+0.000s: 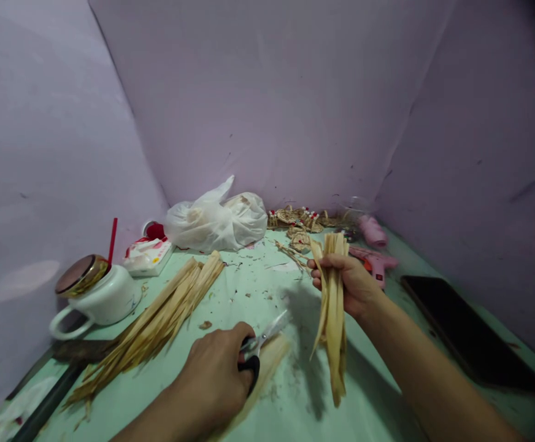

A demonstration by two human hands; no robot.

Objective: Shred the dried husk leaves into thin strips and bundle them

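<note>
Pinching yellow strips [335, 307], right fingers [316, 274] hover well clear of scissors [262, 337] gripped by left fingers [243, 332].

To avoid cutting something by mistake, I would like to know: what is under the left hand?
A pale strip on the table shows beside the left hand and scissors, seeming to run partly beneath them. Whatever lies directly below is covered.
</note>
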